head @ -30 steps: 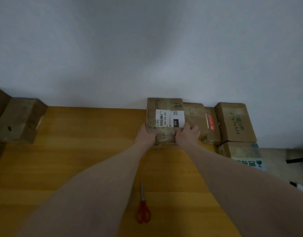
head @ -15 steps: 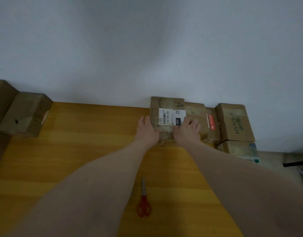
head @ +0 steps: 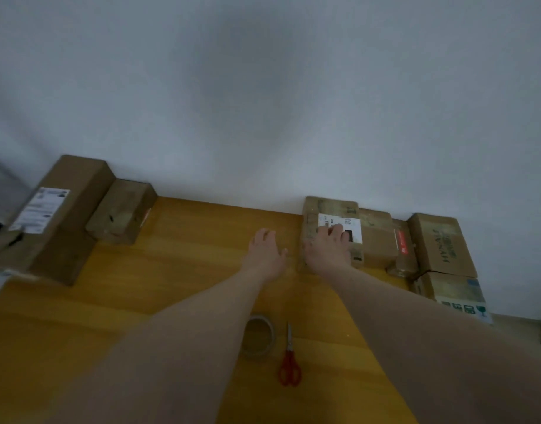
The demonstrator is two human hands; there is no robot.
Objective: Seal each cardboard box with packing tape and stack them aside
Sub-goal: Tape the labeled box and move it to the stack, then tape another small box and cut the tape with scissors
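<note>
From where I'm watching, the yellow wooden table (head: 177,301) fills the lower view, running back to a pale wall. On its far left sit a tall labelled box (head: 64,218) and a smaller plain box (head: 122,215) just beside it; I take these to be the ones waiting for tape, though I can't tell from here whether their flaps are sealed. On the far right is the set-aside row: a box marked HYNALS (head: 440,243), another box (head: 452,293) under or in front of it, a red-labelled box (head: 402,249) and a brown box (head: 377,237), all touching. At the row's left end is the white-labelled box (head: 330,209), its long axis running away from me toward the wall. My right hand (head: 329,249) lies flat on its top, fingers (head: 336,231) straight and pressing over the label, gripping nothing. My left hand (head: 266,249) is just beside that box on its left, apart from it, fingers spread and relaxed above the table, holding nothing. That left hand is the nearer one to the unsealed boxes, which lie well apart to its left. Near my forearms rest the tape roll (head: 258,338) and, just beside it, the red scissors (head: 290,362), blades pointing away.
</note>
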